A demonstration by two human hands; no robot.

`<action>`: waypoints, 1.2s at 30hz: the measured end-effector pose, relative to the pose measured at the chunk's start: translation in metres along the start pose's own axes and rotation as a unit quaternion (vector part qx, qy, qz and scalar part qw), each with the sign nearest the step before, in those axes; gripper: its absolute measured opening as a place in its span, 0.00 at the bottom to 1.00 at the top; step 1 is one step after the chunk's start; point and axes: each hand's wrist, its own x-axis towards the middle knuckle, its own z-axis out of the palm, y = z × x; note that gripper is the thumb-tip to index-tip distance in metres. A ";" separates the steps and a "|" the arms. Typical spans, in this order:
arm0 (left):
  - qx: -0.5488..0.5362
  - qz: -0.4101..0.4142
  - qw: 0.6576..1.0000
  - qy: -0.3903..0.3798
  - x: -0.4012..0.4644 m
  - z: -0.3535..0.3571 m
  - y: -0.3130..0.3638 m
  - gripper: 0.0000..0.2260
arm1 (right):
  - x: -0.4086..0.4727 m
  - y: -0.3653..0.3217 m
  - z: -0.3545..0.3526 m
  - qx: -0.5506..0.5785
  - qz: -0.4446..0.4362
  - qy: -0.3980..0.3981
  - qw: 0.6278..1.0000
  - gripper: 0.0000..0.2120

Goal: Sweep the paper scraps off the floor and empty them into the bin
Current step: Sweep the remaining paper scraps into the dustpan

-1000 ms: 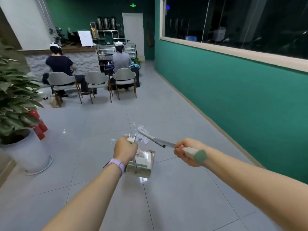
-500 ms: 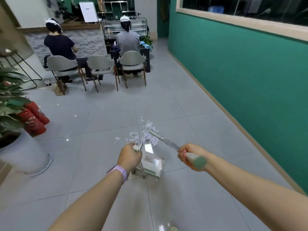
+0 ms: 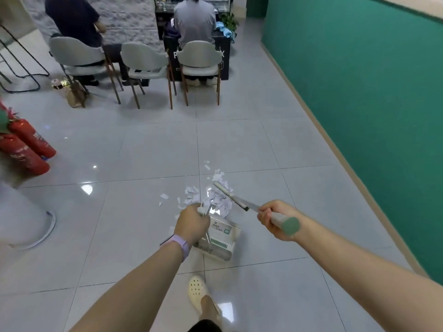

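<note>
Left hand grips the shiny metal dustpan. Right hand clamps the broom handle, torn white paper scraps just beyond the pan

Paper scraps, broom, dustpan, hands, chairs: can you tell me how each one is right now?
paper scraps: piled loose on the floor, none visibly in the pan
broom: tilted, far end among the scraps
dustpan: low by the pile
left hand: grips the dustpan handle
right hand: grips the broom handle
middle chair: empty
outer chairs: people sitting
fire extinguishers: leaning
</note>
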 end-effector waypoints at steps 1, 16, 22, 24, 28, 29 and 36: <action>-0.003 -0.003 1.000 -0.005 0.021 -0.001 0.000 0.19 | 0.015 -0.013 0.009 0.011 0.003 -0.001 1.000 0.04; -0.052 -0.135 0.988 0.046 0.281 -0.082 0.038 0.17 | 0.159 -0.209 0.125 -0.072 0.022 0.117 0.990 0.06; -0.067 -0.211 0.970 0.106 0.341 -0.099 0.016 0.14 | 0.242 -0.297 0.164 -0.128 0.023 0.100 0.986 0.06; -0.084 -0.249 0.955 0.139 0.358 -0.108 0.014 0.13 | 0.273 -0.338 0.176 -0.139 0.029 0.084 0.986 0.05; -0.114 -0.315 0.921 0.201 0.382 -0.115 0.023 0.13 | 0.330 -0.419 0.196 -0.227 0.050 0.093 0.968 0.04; -0.121 -0.325 0.913 0.215 0.387 -0.116 0.026 0.14 | 0.346 -0.434 0.201 -0.280 0.053 0.103 0.953 0.06; -0.090 -0.387 0.882 0.253 0.403 -0.103 0.017 0.15 | 0.448 -0.480 0.199 -0.526 0.059 0.221 0.819 0.11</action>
